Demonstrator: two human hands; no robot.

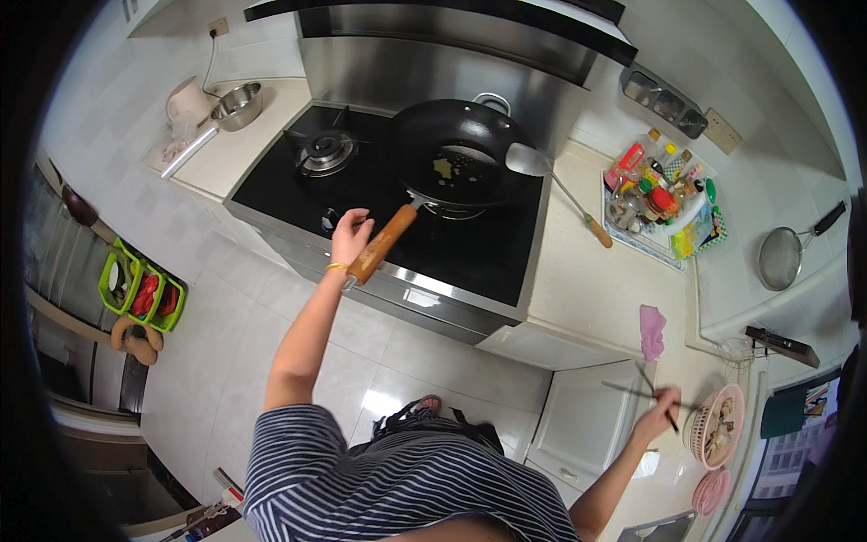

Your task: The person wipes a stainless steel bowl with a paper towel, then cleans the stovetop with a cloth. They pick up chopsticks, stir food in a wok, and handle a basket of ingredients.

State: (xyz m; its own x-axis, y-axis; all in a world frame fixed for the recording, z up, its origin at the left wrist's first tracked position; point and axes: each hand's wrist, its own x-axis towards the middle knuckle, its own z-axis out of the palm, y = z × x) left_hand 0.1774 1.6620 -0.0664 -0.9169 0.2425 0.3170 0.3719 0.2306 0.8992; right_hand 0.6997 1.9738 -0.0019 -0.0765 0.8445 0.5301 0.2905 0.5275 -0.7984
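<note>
My left hand [351,237] hovers over the front of the black gas hob [291,193], fingers loosely curled around nothing. A hob knob [330,220] lies just left of it, and the wooden wok handle [385,245] passes on its right. The black wok [433,132] sits over the right burner with a yellowish patch and dark droplets inside. A metal spatula [528,160] leans on the wok's rim, its wooden grip on the counter. My right hand [658,414] holds dark chopsticks [626,388], slightly blurred, beside a pink basket [698,423] of pale food pieces.
Bottles and jars [653,183] crowd a tray at the right. A pink cloth [652,332] lies on the counter [582,291]. A steel bowl [237,108] and a pale kettle [187,100] stand at the left. Green bins [142,288] are on the floor. A strainer [779,257] hangs right.
</note>
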